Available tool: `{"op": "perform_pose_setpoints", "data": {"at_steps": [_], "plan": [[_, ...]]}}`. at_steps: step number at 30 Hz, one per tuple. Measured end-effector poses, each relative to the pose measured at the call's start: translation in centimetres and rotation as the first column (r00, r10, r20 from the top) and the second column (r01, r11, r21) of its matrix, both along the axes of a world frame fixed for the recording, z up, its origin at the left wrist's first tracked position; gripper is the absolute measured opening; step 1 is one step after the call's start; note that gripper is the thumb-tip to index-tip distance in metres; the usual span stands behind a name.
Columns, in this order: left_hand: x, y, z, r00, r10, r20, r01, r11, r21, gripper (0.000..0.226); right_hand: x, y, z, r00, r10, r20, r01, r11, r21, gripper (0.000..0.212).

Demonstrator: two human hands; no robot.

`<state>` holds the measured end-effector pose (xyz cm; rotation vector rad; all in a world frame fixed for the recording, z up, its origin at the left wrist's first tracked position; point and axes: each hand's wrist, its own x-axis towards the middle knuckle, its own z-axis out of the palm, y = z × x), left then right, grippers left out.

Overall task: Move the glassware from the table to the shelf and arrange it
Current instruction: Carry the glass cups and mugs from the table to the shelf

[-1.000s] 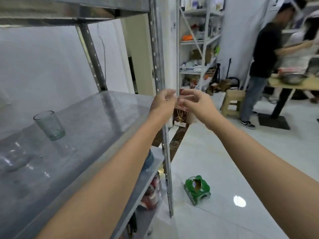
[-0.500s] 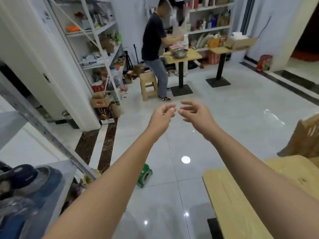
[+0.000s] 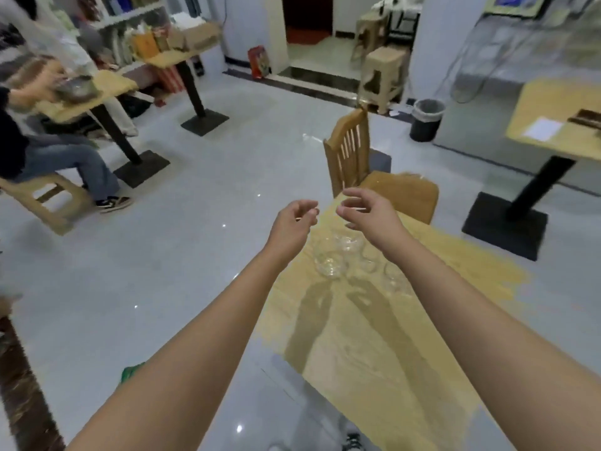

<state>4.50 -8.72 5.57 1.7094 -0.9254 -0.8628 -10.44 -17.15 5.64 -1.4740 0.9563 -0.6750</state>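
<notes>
Head view: clear glass bowls (image 3: 331,258) sit clustered on the wooden counter (image 3: 357,336) — blurred, contents not discernible, they look empty. Left hand (image 3: 294,224) and right hand (image 3: 367,213) hover above the cluster, apart from it, fingers loosely curled, holding nothing. Bowls lie just below and between both hands. Wooden chair (image 3: 351,157) stands at the counter's far end — shelf not in view.
</notes>
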Motion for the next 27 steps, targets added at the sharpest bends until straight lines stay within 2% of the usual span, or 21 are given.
{"op": "perform_pose_setpoints", "data": {"at_steps": [5, 8, 13, 16, 18, 22, 27], "plan": [[-6.1, -4.6, -3.9, 0.981, -0.196, -0.015, 0.196, 0.979, 0.058, 0.018, -7.7, -1.4, -3.0, 0.958, -0.260, -0.118, 0.265, 0.964, 0.026, 0.042], [-8.8, -6.1, -7.2, 0.959, -0.283, -0.030, 0.285, 0.949, 0.136, 0.018, -10.9, -1.4, -6.1, 0.913, -0.350, -0.207, 0.368, 0.929, 0.051, 0.043], [-12.6, -7.1, -12.7, 0.929, -0.368, -0.040, 0.367, 0.897, 0.247, 0.025, -14.3, -1.3, -12.4, 0.847, -0.393, -0.357, 0.444, 0.893, 0.069, 0.052], [-14.5, -8.5, -14.3, 0.885, -0.460, 0.070, 0.419, 0.853, 0.310, 0.037, -15.1, -2.0, -15.6, 0.821, -0.372, -0.432, 0.437, 0.898, 0.057, 0.059], [-15.3, -9.8, -15.4, 0.819, -0.515, 0.252, 0.420, 0.838, 0.348, 0.045, -15.3, -2.8, -17.5, 0.816, -0.345, -0.463, 0.422, 0.904, 0.070, 0.063], [-16.4, -12.2, -17.4, 0.603, -0.578, 0.549, 0.380, 0.814, 0.440, 0.052, -15.5, -4.4, -20.5, 0.812, -0.300, -0.500, 0.379, 0.923, 0.062, 0.071], [-16.9, -13.7, -19.7, 0.424, -0.671, 0.609, 0.367, 0.742, 0.561, 0.060, -15.8, -5.7, -23.2, 0.803, -0.254, -0.539, 0.355, 0.931, 0.091, 0.075]]}}
